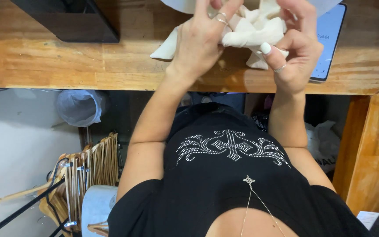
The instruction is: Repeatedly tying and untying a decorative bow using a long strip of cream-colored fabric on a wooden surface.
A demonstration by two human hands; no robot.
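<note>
Both my hands are up on the wooden counter, bunching a cream-white piece of cloth. My left hand, with rings on a finger, grips the cloth's left side, and a flap of the cloth sticks out to the left beneath it. My right hand pinches the right side between thumb and fingers. The top of the cloth runs out of view.
A phone with a lit screen lies on the counter just right of my right hand. A dark box stands at the back left. Below the counter are a bag-lined bin, a bundle of wooden hangers and a white plastic bag.
</note>
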